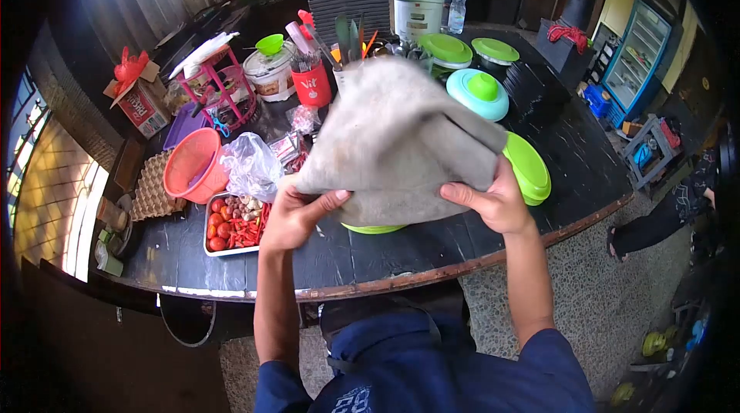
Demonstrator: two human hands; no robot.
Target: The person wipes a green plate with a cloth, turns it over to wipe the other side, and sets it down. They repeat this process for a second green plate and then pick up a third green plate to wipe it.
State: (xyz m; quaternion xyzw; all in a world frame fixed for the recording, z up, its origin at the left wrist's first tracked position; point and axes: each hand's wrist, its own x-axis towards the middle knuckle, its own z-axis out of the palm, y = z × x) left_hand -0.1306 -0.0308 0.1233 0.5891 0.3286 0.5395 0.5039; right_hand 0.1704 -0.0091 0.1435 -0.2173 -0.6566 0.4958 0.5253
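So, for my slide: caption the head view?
Both hands, left hand and right hand, hold a grey cloth above a cluttered table.

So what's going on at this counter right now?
A person stands at a dark counter and holds a grey cloth up with both hands: the left hand grips its lower left edge, the right hand its lower right. The cloth hangs over a green plate. A tray of chillies and tomatoes sits to the left, lidded green containers behind.
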